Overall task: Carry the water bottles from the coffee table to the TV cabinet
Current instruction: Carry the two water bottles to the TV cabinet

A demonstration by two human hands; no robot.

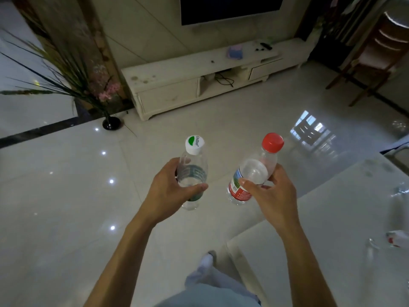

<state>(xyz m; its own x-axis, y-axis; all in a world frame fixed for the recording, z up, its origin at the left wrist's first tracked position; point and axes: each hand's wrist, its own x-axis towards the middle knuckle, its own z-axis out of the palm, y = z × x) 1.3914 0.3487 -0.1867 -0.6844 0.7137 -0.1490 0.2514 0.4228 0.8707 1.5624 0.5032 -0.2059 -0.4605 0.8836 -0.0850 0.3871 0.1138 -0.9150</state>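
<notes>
My left hand [170,191] grips a clear water bottle with a white and green cap [194,156] and a green label. My right hand [269,193] grips a second clear bottle with a red cap [263,160] and a red label, tilted to the right. Both bottles are held in the air above the tiled floor. The cream TV cabinet [177,74] stands ahead against the wall under the television. The white coffee table [332,218] is at my right, with another clear bottle [396,239] lying near its right edge.
A potted plant with a black base [111,123] stands left of the cabinet. A blue cloth [235,52] and small dark items [264,47] lie on the cabinet top. A wooden chair [374,60] is at far right. Glossy floor lies between me and the cabinet.
</notes>
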